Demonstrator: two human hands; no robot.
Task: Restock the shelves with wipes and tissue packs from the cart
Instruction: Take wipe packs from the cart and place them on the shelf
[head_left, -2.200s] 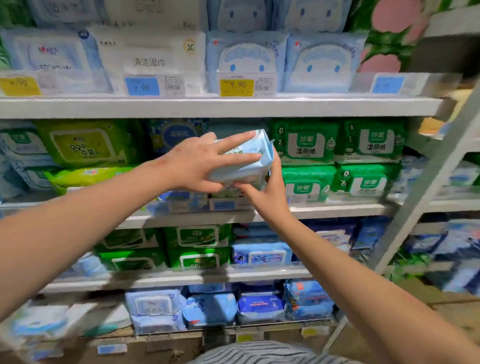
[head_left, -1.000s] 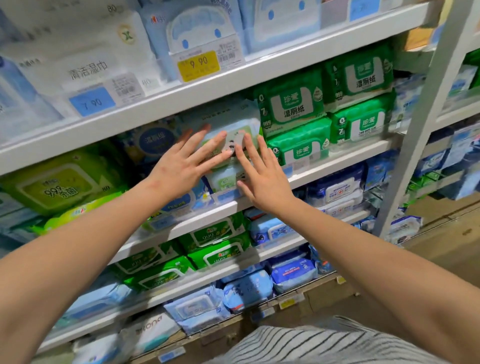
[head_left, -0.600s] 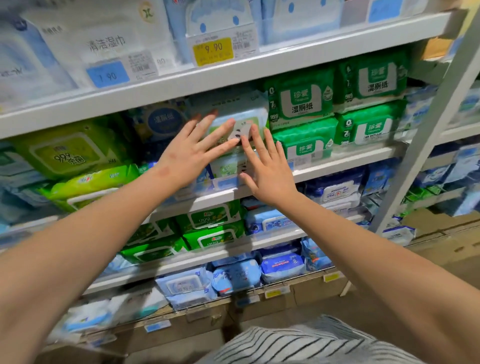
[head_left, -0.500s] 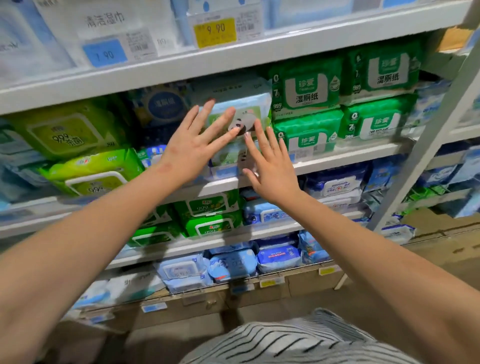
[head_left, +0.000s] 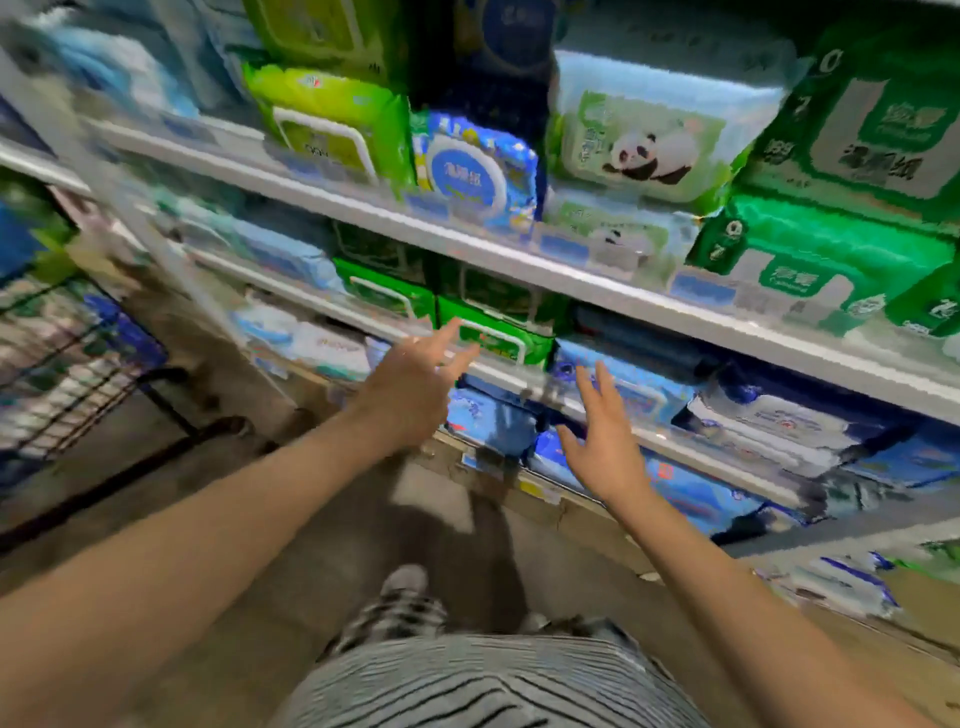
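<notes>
A light-blue wipes pack with a panda picture (head_left: 644, 140) sits on the upper shelf (head_left: 519, 260), on top of a second panda pack (head_left: 613, 236). My left hand (head_left: 410, 389) hangs in the air in front of the lower shelves, fingers spread, holding nothing. My right hand (head_left: 605, 436) is beside it, also spread and empty, well below the panda pack. The wire cart (head_left: 57, 364) stands at the far left with packs inside. The frame is blurred by motion.
Green packs (head_left: 826, 260) fill the shelf to the right, lime-green packs (head_left: 332, 124) and a blue round-label pack (head_left: 472, 171) to the left. Blue and white packs (head_left: 769, 421) line the lower shelves. A white shelf upright (head_left: 156, 249) stands between cart and shelves.
Both hands have left the panda pack on the shelf and dropped lower, away from it. The view has swung down and left, bringing the cart into sight.
</notes>
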